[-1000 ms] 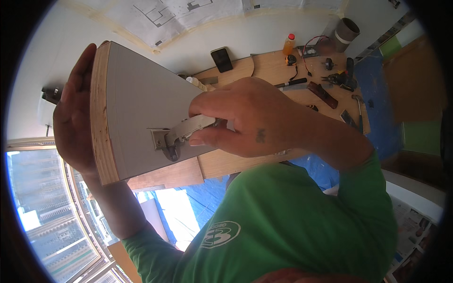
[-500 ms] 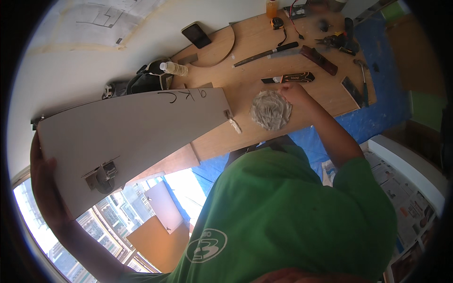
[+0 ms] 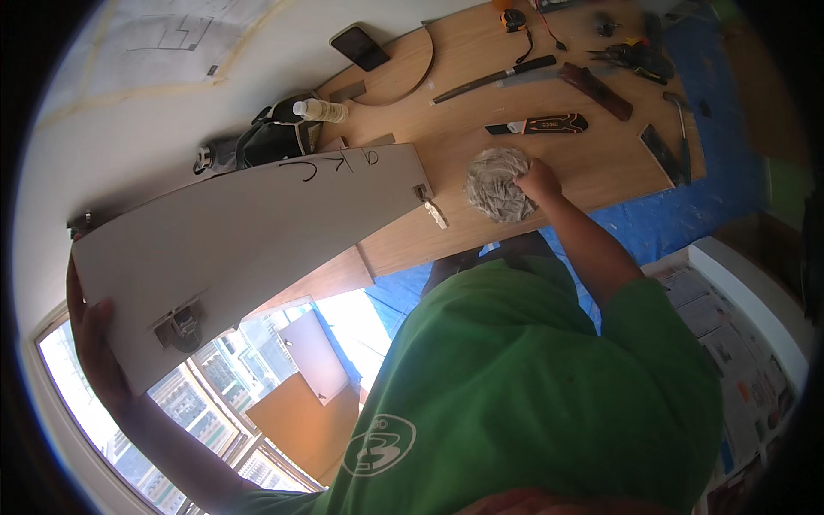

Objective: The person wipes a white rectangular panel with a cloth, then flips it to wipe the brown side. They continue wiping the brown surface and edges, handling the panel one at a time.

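Observation:
My left hand (image 3: 93,343) grips the near end of a long curved grey panel (image 3: 249,240) with a metal hinge fitting (image 3: 178,326) near that end and pen marks on its far end. The panel's far end rests on a wooden worktop (image 3: 532,163). My right hand (image 3: 539,180) reaches out over the worktop and holds a crumpled grey rag (image 3: 498,183) that lies on the wood, just right of the panel's far corner. A small pale fitting (image 3: 433,210) sticks out at that corner.
On the worktop lie a utility knife (image 3: 541,125), a chisel (image 3: 493,79), a phone (image 3: 360,47), a tape measure (image 3: 515,19) and several other tools. A dark bag with a bottle (image 3: 275,137) sits left. Blue sheeting (image 3: 687,206) and newspapers (image 3: 730,335) cover the floor. A window (image 3: 172,403) is low left.
The panel went from held up close in both hands to lying flat with its far end on the worktop. My right hand left it and took the rag on the wood.

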### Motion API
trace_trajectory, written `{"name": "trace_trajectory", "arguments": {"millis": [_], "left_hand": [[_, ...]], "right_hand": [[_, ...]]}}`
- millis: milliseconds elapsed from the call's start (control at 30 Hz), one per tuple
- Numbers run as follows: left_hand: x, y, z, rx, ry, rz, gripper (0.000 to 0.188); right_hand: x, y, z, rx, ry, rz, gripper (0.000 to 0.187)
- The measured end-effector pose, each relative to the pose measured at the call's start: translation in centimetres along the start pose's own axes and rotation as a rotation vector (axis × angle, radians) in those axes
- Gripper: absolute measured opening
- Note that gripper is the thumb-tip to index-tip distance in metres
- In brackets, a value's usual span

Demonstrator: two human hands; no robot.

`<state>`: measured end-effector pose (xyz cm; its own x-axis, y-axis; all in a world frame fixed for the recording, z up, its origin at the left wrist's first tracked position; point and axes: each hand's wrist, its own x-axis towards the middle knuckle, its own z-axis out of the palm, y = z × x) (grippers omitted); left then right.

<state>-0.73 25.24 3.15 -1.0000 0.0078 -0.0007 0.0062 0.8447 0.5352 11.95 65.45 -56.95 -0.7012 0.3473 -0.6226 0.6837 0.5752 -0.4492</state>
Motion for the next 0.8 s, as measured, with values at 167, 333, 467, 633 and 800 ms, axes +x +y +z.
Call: {"name": "trace_trajectory", "arguments": {"millis": [167, 333, 467, 633, 800], "left_hand": [[-0.2, -1.2, -0.4, -0.087, 0.019, -0.038, 0.101], [-3.0, -1.6, -1.5, -0.060, 0.079, -0.035, 0.102], [-7.4, -0.2, -0.3, -0.073, 0.265, -0.116, 0.096], [-10.9, 1.6, -0.8, -0.248, 0.215, -0.087, 0.090], [-13.6, 2.3, -0.8, -0.106, 0.370, -0.195, 0.097]], "right_hand": [[0.3, 1.6, 0.6, 0.306, -0.119, -0.188, 0.021], [-0.9, 1.2, -0.2, 0.918, -0.343, -0.066, 0.022], [-1.3, 0.5, -0.8, 1.161, -0.340, -0.067, 0.026], [-1.4, -0.7, -3.7, 1.228, -0.350, -0.088, 0.028], [-1.1, -2.1, -6.6, 1.447, -0.414, -0.024, 0.035]]}}
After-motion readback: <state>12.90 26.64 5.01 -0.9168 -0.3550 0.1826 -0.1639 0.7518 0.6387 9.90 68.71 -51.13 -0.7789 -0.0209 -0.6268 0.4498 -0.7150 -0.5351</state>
